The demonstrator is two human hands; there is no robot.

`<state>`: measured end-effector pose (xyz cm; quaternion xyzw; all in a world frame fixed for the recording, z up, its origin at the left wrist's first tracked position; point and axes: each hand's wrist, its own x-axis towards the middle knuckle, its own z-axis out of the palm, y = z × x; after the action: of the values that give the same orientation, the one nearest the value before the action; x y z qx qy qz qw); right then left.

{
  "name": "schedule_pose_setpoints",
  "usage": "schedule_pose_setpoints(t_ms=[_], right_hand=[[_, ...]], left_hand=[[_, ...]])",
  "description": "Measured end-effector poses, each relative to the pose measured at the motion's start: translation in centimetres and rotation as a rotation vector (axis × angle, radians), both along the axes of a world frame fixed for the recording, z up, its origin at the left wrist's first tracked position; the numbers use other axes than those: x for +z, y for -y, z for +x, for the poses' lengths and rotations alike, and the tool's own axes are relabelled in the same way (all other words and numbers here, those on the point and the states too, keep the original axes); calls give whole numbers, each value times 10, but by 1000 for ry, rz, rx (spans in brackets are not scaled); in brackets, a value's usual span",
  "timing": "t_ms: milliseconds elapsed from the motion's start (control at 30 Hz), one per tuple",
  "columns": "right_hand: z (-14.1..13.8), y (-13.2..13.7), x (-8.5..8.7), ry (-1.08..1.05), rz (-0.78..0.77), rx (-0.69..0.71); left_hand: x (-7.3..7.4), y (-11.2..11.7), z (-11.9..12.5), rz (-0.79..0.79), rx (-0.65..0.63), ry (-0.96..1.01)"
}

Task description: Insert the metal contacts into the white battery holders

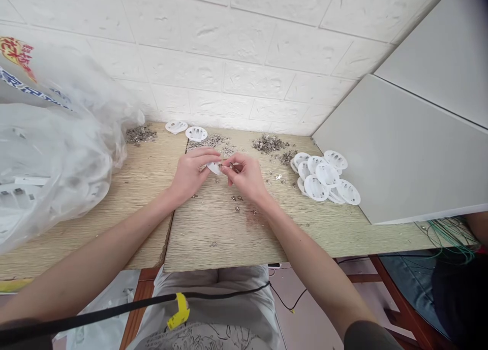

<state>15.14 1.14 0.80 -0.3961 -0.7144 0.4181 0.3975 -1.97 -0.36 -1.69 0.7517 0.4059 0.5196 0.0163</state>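
Note:
My left hand (190,175) is closed around the edge of a white round plastic disc (214,167), mostly covered by the fingers. At the disc's right side my right hand (247,177) pinches a small metal clip (234,168); its exact shape is too small to make out. Between and below the hands, several loose metal clips (237,209) lie on the wooden table (206,223). Behind the hands are heaps of small metal parts (269,143). To the right is a pile of white discs (327,175) with metal pieces in their slots.
A large clear plastic bag (57,152) of white parts fills the left. Two white discs (196,133) lie by the brick-patterned wall (244,50). A grey panel (412,157) stands at right, near green wires (450,238) and another person's arm. A black cable (133,305) crosses my lap.

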Motion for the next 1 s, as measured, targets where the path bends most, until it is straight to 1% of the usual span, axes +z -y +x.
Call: schedule_pose_setpoints(t_ms=[67, 133, 200, 333, 467, 600, 733, 867, 1000], right_hand=[[0, -1, -2, 65, 61, 0], [1, -3, -4, 110, 77, 6], [2, -5, -4, 100, 28, 25], [5, -7, -1, 6, -95, 78], [8, -9, 2, -86, -137, 121], [10, -11, 3, -136, -186, 128], [10, -11, 3, -98, -136, 136], [11, -12, 2, -3, -46, 85], [12, -13, 3, 17, -28, 83]], left_hand=[[-1, -1, -1, 10, -17, -23], [-2, -2, -1, 11, -29, -43], [-2, -2, -1, 2, -28, -49], [1, -1, -1, -35, -10, -40], [5, 0, -2, -51, -5, -27], [5, 0, -2, -40, -9, -15], [4, -1, -1, -39, -15, -18], [4, -1, -1, -37, -4, -14], [5, -1, -1, -53, 8, -20]])
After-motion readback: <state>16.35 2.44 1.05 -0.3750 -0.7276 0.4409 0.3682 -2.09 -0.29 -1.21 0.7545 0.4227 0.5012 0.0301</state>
